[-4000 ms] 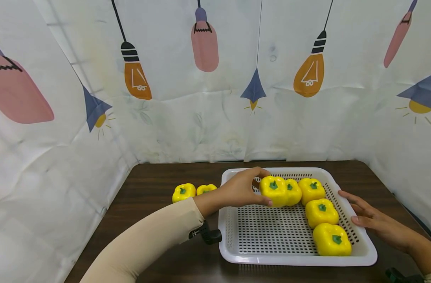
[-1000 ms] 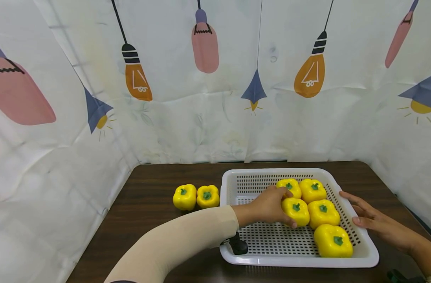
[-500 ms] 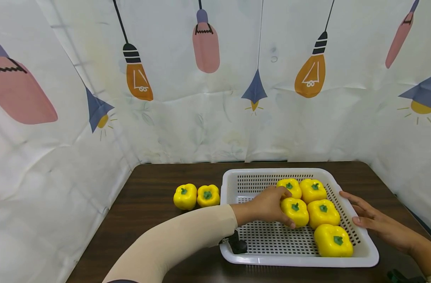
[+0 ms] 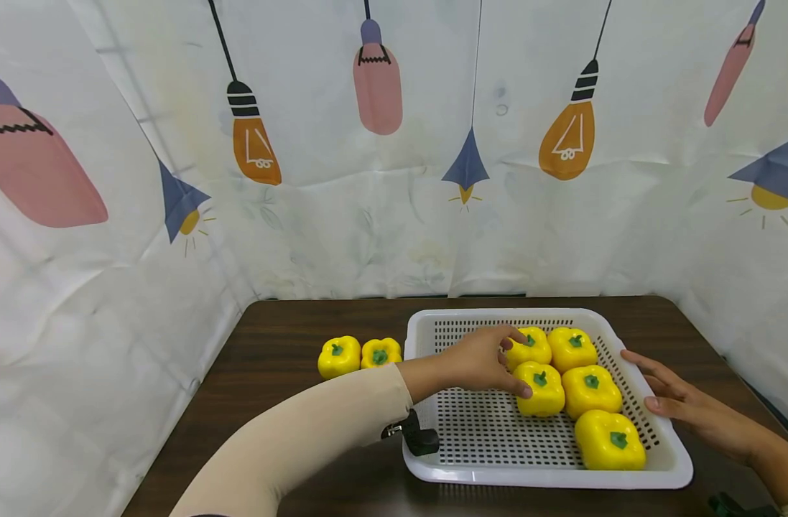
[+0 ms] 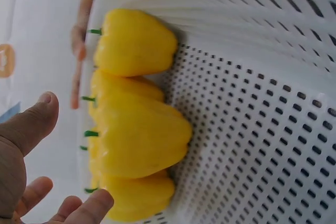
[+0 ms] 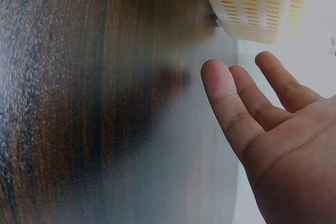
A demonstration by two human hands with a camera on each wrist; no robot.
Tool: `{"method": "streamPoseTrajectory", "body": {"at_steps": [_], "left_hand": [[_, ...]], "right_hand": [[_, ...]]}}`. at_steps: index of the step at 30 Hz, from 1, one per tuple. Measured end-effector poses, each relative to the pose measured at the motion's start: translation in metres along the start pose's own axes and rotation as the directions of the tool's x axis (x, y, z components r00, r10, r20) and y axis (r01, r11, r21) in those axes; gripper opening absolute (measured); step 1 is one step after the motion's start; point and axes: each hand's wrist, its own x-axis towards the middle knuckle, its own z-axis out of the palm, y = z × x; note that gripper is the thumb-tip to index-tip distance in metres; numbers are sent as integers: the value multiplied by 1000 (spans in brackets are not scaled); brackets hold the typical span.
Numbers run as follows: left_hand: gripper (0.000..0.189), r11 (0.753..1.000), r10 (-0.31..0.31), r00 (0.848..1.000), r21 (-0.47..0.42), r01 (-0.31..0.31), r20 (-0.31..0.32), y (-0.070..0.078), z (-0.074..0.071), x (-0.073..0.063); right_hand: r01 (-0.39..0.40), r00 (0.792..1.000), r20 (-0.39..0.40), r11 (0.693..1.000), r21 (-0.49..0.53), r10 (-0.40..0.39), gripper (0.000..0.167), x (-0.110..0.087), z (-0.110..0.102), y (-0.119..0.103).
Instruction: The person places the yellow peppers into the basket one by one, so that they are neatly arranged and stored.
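Several yellow bell peppers with green stems stand in the right part of a white perforated basket [image 4: 549, 479]. My left hand [image 4: 480, 362] hovers over the basket beside the front-left bell pepper [image 4: 541, 395], thumb and fingers spread. In the left wrist view, a gap shows between the left hand [image 5: 16, 166] and the nearest bell pepper [image 5: 142, 135]. At the basket's right side, my right hand [image 4: 697, 409] has its fingertips at the rim with relaxed fingers. The right wrist view shows the right hand [image 6: 283, 135] holding nothing, near the basket's outer wall [image 6: 252, 9].
Two more bell peppers, one at the left [image 4: 339, 357] and one beside the basket [image 4: 381, 352], sit on the dark wooden table [image 4: 284, 323]. A white curtain [image 4: 342, 237] printed with lamps hangs around the table. The left forearm crosses the basket's left rim.
Earlier my left hand carried a bell pepper over the basket, then set it in front of the back row. Now the hand has let go and drawn slightly left and up. The right hand stays put.
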Motion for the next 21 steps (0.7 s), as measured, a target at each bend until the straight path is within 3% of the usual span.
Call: {"method": "streamPoseTrajectory", "body": {"at_steps": [10, 21], "left_hand": [[76, 998, 11, 998, -67, -16, -70, -19, -33, -17], [73, 985, 28, 991, -165, -50, -129, -47, -59, -49]], "right_hand": [[7, 1000, -9, 1000, -9, -8, 72, 2, 0, 1], [7, 1000, -4, 1000, 4, -7, 71, 3, 0, 1]]}}
